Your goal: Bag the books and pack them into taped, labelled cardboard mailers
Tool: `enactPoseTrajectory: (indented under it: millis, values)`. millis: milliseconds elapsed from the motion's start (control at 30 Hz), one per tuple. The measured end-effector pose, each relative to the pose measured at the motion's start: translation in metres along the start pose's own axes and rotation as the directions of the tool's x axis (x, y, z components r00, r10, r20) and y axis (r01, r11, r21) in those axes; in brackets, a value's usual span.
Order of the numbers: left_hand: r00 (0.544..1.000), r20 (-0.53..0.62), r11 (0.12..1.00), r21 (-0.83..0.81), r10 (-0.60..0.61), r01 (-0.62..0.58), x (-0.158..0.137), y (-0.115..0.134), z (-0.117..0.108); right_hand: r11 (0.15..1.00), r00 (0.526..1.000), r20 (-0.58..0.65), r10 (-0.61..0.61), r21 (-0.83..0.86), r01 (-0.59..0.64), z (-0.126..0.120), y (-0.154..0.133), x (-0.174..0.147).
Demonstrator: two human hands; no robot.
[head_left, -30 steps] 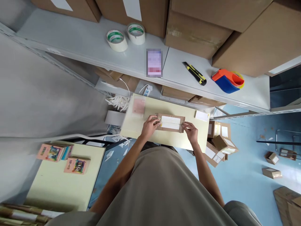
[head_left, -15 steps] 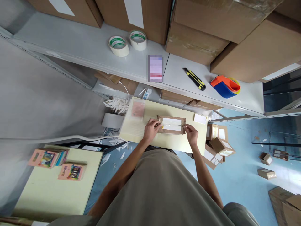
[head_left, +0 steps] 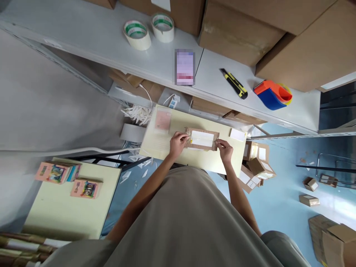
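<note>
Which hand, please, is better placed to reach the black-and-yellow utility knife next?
Probably the right hand: it is nearer the knife than the left hand, though both are at the brown cardboard parcel.

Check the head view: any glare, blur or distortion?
In the head view, glare whitens the blue floor at far right; in the head view, the purplish rectangle on the shelf is pixelated; in the head view, the package between the left hand and right hand looks too soft for reading any print.
</note>
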State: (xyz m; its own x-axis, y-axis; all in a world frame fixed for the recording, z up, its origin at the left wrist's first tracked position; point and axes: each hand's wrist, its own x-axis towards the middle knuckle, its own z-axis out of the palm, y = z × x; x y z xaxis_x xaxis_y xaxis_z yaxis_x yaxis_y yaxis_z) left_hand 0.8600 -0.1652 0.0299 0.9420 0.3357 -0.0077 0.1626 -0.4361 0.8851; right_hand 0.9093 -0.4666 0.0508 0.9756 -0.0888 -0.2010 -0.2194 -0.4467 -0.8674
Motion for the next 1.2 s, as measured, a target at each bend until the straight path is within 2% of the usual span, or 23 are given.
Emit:
enactPoseTrajectory:
  millis: [200,333,467,667,967,1100,1200]
  values:
    - [0.998,0.066,1.000,0.002,0.008,-0.008,0.002,-0.003,-0.003,0.998,1.000,0.026,-0.001,0.062,-0.001,-0.003,0.005,0.001]
    - [0.999,0.039,1.000,0.024,-0.005,0.004,0.001,-0.001,-0.001,0.999,0.999,0.031,-0.016,0.048,0.014,-0.002,0.007,0.003]
    - [0.999,0.030,1.000,-0.007,-0.012,0.012,0.000,0.003,-0.002,0.999,0.997,0.066,-0.050,0.000,0.050,-0.006,0.001,0.004]
    - [0.999,0.013,0.995,-0.091,0.036,-0.034,-0.012,0.010,-0.017,0.977,0.982,0.107,-0.153,-0.135,0.167,-0.019,-0.017,-0.007]
    - [0.989,0.125,0.996,-0.045,0.084,-0.079,-0.012,0.010,-0.024,0.938,0.973,0.104,-0.206,-0.261,0.227,-0.007,-0.039,-0.022]
    - [0.989,0.096,0.993,-0.026,0.115,-0.113,-0.011,0.011,-0.032,0.913,0.975,0.081,-0.208,-0.342,0.223,-0.007,-0.045,-0.027]
    - [0.985,0.040,0.985,-0.020,0.170,-0.169,-0.006,0.022,-0.038,0.881,0.964,0.031,-0.264,-0.399,0.255,-0.024,-0.058,-0.023]
